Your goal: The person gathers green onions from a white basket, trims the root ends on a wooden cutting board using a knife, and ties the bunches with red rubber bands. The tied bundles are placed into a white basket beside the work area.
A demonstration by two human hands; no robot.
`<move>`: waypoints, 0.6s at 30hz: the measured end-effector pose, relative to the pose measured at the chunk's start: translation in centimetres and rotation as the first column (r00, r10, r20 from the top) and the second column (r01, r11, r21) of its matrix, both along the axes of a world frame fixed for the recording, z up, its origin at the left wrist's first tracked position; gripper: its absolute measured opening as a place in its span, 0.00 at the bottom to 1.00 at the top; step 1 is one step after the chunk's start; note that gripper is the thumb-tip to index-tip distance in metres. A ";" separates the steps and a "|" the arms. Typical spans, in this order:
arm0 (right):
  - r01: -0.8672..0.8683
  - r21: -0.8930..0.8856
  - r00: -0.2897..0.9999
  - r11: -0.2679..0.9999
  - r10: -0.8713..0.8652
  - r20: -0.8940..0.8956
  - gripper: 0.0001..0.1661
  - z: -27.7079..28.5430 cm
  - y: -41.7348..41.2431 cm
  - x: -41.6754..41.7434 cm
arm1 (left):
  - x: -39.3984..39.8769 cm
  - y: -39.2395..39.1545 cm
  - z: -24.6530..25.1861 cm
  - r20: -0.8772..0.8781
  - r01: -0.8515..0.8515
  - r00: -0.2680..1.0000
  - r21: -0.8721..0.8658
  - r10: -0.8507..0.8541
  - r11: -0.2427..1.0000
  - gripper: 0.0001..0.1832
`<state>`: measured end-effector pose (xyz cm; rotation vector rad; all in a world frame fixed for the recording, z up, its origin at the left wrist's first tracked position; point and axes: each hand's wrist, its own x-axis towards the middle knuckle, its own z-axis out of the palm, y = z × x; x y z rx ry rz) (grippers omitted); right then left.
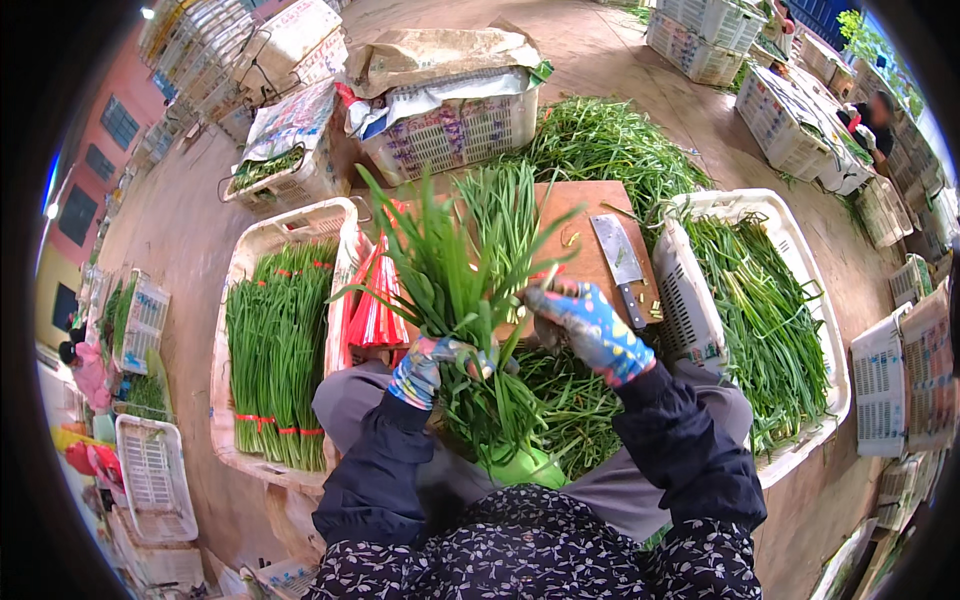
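My left hand, in a patterned glove, is closed around a bunch of long green leafy stalks, like garlic chives, held upright over my lap. Just right of the bunch, my right hand, in a matching soiled glove, has its fingers bent around a pale stalk end. Beyond them, more stalks lie on a brown wooden board. A cleaver with a black handle rests on the board's right side, near small cut pieces. Red and white strips hang at the board's left.
A white plastic crate on the left holds bunches tied with red bands. Another crate on the right holds loose greens. A heap of greens lies beyond the board, beside a covered crate. Loose leaves cover my lap. Other people sit far left and right.
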<state>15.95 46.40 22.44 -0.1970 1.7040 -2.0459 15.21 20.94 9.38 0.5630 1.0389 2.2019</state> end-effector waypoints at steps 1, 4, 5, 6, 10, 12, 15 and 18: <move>0.038 0.077 0.999 0.996 -0.036 -0.030 0.16 1.0 -0.5 -1.0 | -0.1 -0.8 0.0 0.115 0.017 0.993 0.154 -0.035 0.988 0.24; 0.276 -0.116 0.915 0.954 -0.297 -0.274 0.16 5.2 0.3 -4.9 | 0.5 -3.4 1.6 0.256 -0.350 0.912 0.078 0.320 0.934 0.17; 0.307 -0.169 0.851 0.937 -0.350 -0.393 0.17 6.8 0.9 -6.1 | 0.8 -3.8 2.3 0.312 -0.506 0.816 -0.022 0.487 0.862 0.14; 0.322 -0.220 0.841 0.921 -0.384 -0.381 0.17 8.3 1.3 -7.3 | 0.5 -4.1 3.0 0.265 -0.549 0.808 0.015 0.526 0.836 0.12; 0.342 -0.307 0.621 0.888 -0.459 -0.635 0.16 10.1 1.0 -10.0 | -1.1 -5.6 4.6 0.300 -0.775 0.601 -0.007 0.741 0.632 0.07; 0.333 -0.340 0.530 0.879 -0.473 -0.704 0.14 8.4 0.1 -10.7 | -1.8 -6.6 4.4 0.374 -0.846 0.476 -0.055 0.796 0.531 0.07; 0.181 -0.360 0.661 0.915 -0.384 -0.645 0.13 3.7 -1.2 -11.5 | -2.0 -7.7 3.4 0.400 -0.878 0.454 0.048 0.796 0.476 0.07; 0.242 -0.310 0.581 0.919 -0.393 -0.712 0.15 -0.6 -2.0 -11.4 | -2.0 -8.4 2.7 0.394 -0.919 0.336 -0.063 0.855 0.390 0.09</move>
